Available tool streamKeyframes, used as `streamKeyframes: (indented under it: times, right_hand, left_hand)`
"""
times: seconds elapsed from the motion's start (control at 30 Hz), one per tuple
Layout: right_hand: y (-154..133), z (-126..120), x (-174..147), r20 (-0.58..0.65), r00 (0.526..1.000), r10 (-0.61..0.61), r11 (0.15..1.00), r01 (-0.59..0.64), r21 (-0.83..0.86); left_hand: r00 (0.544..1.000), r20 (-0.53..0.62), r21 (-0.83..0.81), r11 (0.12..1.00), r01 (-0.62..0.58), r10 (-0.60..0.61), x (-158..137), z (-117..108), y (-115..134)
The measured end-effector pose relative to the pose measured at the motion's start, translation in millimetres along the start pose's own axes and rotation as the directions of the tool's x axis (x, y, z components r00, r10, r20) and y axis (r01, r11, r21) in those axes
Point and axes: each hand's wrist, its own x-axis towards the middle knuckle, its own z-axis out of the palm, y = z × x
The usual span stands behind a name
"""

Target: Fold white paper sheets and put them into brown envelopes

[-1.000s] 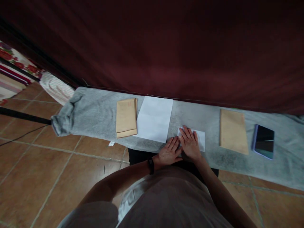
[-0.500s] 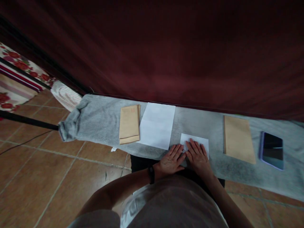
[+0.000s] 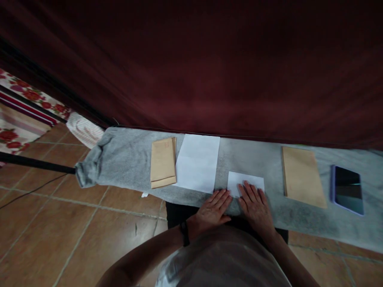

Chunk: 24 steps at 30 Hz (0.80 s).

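Note:
A small folded white sheet of paper (image 3: 239, 180) lies near the front edge of the cloth-covered surface. My right hand (image 3: 255, 204) rests flat on its right part, fingers stretched out. Just left of it, my left hand (image 3: 214, 207) lies palm down with fingers extended, its fingertips by the paper's lower left corner. A dark band circles my left wrist. To the left is a larger stack of white paper (image 3: 198, 163), flat on the cloth, its lower edge close to my left fingers. Neither hand grips anything.
Brown envelopes (image 3: 163, 161) lie left of the white paper, and another brown stack (image 3: 303, 175) lies to the right. Beyond that is a phone (image 3: 348, 191). Grey cloth (image 3: 128, 159) covers the narrow surface. A dark red curtain (image 3: 209, 79) hangs behind; the floor is tiled (image 3: 119, 223).
My hands have moved slightly apart: the left has slid left to the folded paper's corner, and the right has shifted a little right. More of the folded paper shows. The view has tilted slightly.

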Motion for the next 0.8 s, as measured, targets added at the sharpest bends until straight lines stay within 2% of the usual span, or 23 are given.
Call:
streamKeyframes:
  times: [0.1, 0.17, 0.2, 0.23, 0.27, 0.33, 0.37, 0.4, 0.43, 0.47, 0.5, 0.57, 0.67, 0.8]
  right_hand:
    - [-1, 0, 0, 0.001, 1.0, 0.008, 1.0, -0.007, -0.004]
    - [-2, 1, 1, 0.002, 1.0, 0.022, 1.0, -0.022, -0.007]
    - [-2, 1, 1, 0.004, 1.0, 0.026, 1.0, -0.026, -0.008]
    - [-3, 1, 1, 0.004, 1.0, 0.027, 1.0, -0.027, -0.009]
    - [-3, 1, 1, 0.002, 1.0, 0.028, 1.0, -0.028, -0.009]
    - [-3, 1, 0, -0.006, 0.999, 0.032, 0.999, -0.032, -0.012]
    - [-3, 2, 0, -0.01, 0.999, 0.033, 0.999, -0.033, -0.012]
    - [-3, 3, 0, -0.015, 0.999, 0.035, 0.999, -0.035, -0.012]
    - [-3, 3, 0, -0.021, 0.999, 0.037, 0.999, -0.037, -0.01]
    - [-3, 4, 0, -0.027, 0.999, 0.038, 0.999, -0.038, -0.009]
    - [-2, 4, 0, -0.033, 0.999, 0.039, 0.999, -0.039, -0.007]
    - [-2, 5, 0, -0.043, 0.998, 0.04, 0.999, -0.04, -0.008]
    - [-2, 6, 0, -0.051, 0.998, 0.036, 0.999, -0.037, -0.014]
    - [-3, 6, 0, -0.058, 0.998, 0.039, 0.999, -0.04, -0.018]
  left_hand:
    - [0.999, -0.02, -0.018, 0.999, 0.045, -0.046, -3, -13, -7]
    - [0.983, -0.074, -0.023, 0.985, 0.169, -0.17, -9, -24, -27]
    - [0.952, -0.133, -0.029, 0.961, 0.275, -0.276, -14, -30, -41]
    - [0.895, -0.205, -0.047, 0.917, 0.396, -0.397, -21, -35, -59]
    - [0.8, -0.287, -0.085, 0.846, 0.526, -0.527, -29, -40, -79]
    - [0.549, -0.406, -0.196, 0.657, 0.728, -0.73, -50, -49, -122]
    - [0.433, -0.414, -0.237, 0.554, 0.798, -0.8, -60, -52, -142]
    - [0.336, -0.39, -0.267, 0.454, 0.85, -0.858, -71, -54, -160]
    - [0.252, -0.352, -0.294, 0.362, 0.885, -0.901, -80, -56, -175]
    - [0.211, -0.301, -0.307, 0.304, 0.902, -0.93, -87, -57, -187]
    - [0.18, -0.262, -0.308, 0.259, 0.915, -0.948, -93, -57, -195]
    - [0.149, -0.227, -0.305, 0.216, 0.928, -0.962, -99, -57, -203]
    - [0.124, -0.26, -0.329, 0.209, 0.921, -0.958, -101, -55, -203]
    - [0.076, -0.282, -0.534, 0.222, 0.816, -0.956, -106, -57, -204]
